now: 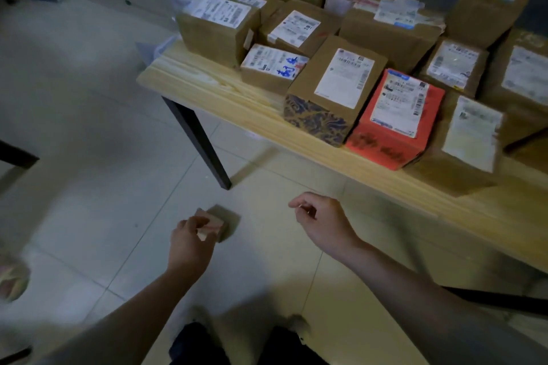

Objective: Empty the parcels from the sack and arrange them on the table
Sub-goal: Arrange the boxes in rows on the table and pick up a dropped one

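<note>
Left hand [189, 238] pinches one small cardboard parcel [215, 224] above the floor, below the tabletop [225, 104]; right hand [318, 221] loosely curled, empty. About fourteen labelled parcels [335, 89] crowd the tabletop, one red.

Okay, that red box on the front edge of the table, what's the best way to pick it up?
Grip the red box across its two short ends, coming from the table's front edge. Brown parcels press against both long flanks, leaving no finger room there, while its front face is exposed at the edge.

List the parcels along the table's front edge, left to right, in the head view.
Small brown box with blue marks on its label → brown box with dark patterned end → red box → brown box with pale label.
</note>
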The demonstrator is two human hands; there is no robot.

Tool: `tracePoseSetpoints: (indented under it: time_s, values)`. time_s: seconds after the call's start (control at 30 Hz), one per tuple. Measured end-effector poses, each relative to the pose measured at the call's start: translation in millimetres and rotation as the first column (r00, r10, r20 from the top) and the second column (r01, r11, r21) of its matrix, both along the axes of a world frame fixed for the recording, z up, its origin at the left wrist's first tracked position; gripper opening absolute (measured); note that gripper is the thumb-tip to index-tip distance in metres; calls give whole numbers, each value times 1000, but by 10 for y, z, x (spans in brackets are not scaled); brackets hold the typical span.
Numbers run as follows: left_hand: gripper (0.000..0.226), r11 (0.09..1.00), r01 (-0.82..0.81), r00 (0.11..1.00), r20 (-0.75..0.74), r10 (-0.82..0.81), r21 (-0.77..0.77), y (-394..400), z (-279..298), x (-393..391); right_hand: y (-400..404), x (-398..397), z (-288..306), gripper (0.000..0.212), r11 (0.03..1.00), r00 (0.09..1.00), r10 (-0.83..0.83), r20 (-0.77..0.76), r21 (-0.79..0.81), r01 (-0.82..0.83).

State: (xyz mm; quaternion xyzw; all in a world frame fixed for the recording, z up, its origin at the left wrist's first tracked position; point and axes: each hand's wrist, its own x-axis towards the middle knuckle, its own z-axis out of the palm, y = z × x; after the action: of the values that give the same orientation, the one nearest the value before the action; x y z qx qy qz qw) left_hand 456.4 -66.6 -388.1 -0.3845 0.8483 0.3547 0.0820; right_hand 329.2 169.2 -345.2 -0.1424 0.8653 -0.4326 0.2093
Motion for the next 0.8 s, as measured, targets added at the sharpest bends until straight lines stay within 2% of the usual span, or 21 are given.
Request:
tracePoseSetpoints:
  time_s: [0.2,0.33,0.4,0.47,0.6,0.67,0.73,0.8]
  values:
    - [49,976,212,972,115,-205,-54,-512,-1465,-129,-702,-148,-1392,19,999,999,40,14,14,-40]
    - [67,893,436,874,291,-389,-113,-754,-2561,-231,-968,-218,-2405,20,997,997,70,25,18,-70]
    - [76,793,595,764,398,-508,-132,-832,-3072,-307,-1047,-254,-2892,20,996,996,88,23,31,-89]
    - [85,638,746,626,527,-575,-190,-897,-3499,-394,-1111,-285,-3341,20,993,994,109,27,51,-111]
    - [93,342,910,396,732,-555,-233,-1054,-4270,-533,-1205,-362,-4081,20,984,986,167,21,52,-168]
    - [96,255,939,339,756,-560,-232,-1164,-4694,-546,-1232,-415,-4351,22,981,982,186,10,52,-187]
    - [94,191,947,321,763,-561,-258,-1271,-5047,-558,-1266,-482,-4532,24,979,980,199,8,48,-199]
    - [98,201,935,355,723,-593,-294,-1350,-5229,-597,-1292,-561,-4613,28,977,978,208,5,38,-208]
